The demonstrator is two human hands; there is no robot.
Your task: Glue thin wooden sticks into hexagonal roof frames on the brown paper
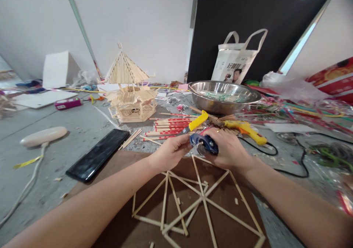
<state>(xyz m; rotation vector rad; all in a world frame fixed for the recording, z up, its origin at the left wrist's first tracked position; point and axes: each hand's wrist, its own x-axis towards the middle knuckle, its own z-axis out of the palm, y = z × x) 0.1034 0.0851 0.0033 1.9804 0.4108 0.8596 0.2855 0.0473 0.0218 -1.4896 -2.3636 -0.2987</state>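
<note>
My right hand [227,148] is wrapped round a blue hand cutter [211,145] with a rounded metal jaw. Close against the cutter's left side, my left hand [172,150] has its fingers pinched together; what they hold is hidden. A pale tip shows in the jaw, too small to name for sure. Below both hands, a spoked frame of wooden sticks [203,197] lies on a brown board [116,204], overlapping a second stick frame [164,204]. Just beyond my hands are a yellow-handled knife [198,120] and red-wrapped chopsticks [165,125].
A stick-built pavilion model [132,97] stands at back left, with a black phone [97,154] nearer me. A steel basin [224,97], a yellow glue gun [246,130] with its black cord, and a white bag [234,62] are at back right. Plastic scraps litter the right side.
</note>
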